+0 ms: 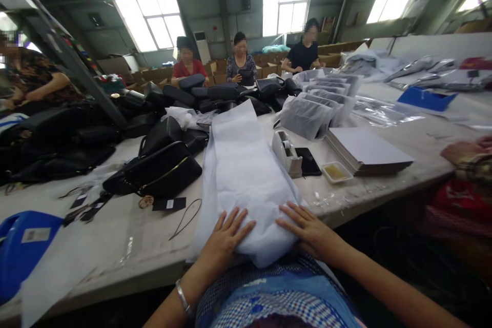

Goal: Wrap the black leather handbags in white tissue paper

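Observation:
A long white sheet wrap [246, 164] lies on the table in front of me, bulging at its near end by the table edge. Flat on the left side of the bulge rests my left hand [229, 233], fingers spread. My right hand [303, 228] lies on its right side, fingers also apart. Whatever is inside the wrap is hidden. To the left sits a black bag [165, 169] with a gold zipper, a round tag and a black card [169, 204] beside it. A tape dispenser [287, 154] stands right of the wrap.
Black bags [69, 128] are heaped at the left and back. A blue container [26, 246] is at the near left. Right are a board stack [365, 148], a small tray [337, 172], bagged items [311, 113] and a blue bin [426, 98]. Several people stand around the table.

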Demonstrator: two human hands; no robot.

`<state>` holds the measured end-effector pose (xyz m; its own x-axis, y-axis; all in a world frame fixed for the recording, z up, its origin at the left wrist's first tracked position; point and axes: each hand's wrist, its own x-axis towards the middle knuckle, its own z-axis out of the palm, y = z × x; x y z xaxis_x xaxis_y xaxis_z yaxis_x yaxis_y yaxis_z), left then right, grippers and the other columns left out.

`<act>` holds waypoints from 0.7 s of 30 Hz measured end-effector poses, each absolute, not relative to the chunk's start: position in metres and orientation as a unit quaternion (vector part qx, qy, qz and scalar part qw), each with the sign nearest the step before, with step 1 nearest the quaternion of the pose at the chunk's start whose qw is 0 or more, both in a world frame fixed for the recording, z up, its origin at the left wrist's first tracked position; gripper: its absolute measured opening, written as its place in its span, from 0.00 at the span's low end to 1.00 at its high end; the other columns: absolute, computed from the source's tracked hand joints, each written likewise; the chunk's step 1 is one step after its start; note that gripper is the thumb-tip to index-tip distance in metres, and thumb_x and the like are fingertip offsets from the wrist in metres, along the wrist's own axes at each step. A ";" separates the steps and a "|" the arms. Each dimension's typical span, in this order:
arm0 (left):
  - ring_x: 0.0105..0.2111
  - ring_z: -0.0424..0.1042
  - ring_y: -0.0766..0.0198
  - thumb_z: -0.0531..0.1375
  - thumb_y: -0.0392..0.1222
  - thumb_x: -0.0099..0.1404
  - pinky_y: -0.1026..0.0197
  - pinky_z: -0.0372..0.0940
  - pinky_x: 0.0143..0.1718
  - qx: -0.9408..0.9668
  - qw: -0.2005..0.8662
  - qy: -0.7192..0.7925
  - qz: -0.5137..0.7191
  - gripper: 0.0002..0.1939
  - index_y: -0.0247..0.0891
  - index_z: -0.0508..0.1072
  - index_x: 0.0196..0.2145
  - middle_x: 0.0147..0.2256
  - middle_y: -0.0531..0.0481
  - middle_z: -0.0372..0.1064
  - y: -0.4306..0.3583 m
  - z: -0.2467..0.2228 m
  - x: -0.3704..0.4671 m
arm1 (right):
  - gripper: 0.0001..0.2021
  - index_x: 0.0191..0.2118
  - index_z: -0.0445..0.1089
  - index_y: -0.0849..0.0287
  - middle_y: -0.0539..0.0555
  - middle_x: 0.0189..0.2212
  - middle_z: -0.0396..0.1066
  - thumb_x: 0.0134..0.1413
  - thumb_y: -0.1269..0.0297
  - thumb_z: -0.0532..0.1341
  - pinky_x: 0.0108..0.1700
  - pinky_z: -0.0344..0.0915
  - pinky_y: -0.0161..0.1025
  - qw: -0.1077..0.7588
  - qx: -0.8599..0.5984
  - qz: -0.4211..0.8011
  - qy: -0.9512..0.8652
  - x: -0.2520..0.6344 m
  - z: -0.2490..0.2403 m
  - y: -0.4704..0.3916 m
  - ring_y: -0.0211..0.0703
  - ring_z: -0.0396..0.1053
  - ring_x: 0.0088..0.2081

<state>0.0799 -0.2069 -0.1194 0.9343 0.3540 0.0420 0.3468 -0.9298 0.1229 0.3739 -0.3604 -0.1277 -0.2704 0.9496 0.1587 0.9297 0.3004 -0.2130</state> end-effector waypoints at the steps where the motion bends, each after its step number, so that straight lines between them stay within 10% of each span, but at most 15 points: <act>1: 0.69 0.43 0.48 0.64 0.34 0.62 0.36 0.46 0.66 0.982 0.046 0.178 0.032 0.42 0.53 0.50 0.68 0.70 0.46 0.45 -0.206 -0.122 0.080 | 0.38 0.68 0.54 0.45 0.55 0.69 0.48 0.53 0.77 0.59 0.65 0.53 0.60 0.132 -0.591 0.016 -0.796 0.374 -0.134 -0.359 0.57 0.44 0.70; 9: 0.68 0.49 0.51 0.51 0.23 0.65 0.40 0.52 0.65 0.985 -0.007 0.160 0.062 0.38 0.55 0.55 0.66 0.68 0.49 0.52 -0.212 -0.130 0.072 | 0.31 0.63 0.64 0.46 0.53 0.63 0.63 0.57 0.80 0.51 0.61 0.64 0.55 0.174 -0.569 -0.100 -0.798 0.370 -0.153 -0.359 0.54 0.57 0.65; 21: 0.67 0.51 0.47 0.50 0.24 0.65 0.38 0.45 0.67 0.951 -0.200 0.160 0.172 0.37 0.48 0.53 0.68 0.68 0.47 0.49 -0.245 -0.166 0.056 | 0.26 0.63 0.63 0.44 0.51 0.64 0.60 0.59 0.64 0.60 0.67 0.48 0.62 0.173 -0.513 -0.130 -0.830 0.355 -0.133 -0.385 0.55 0.54 0.66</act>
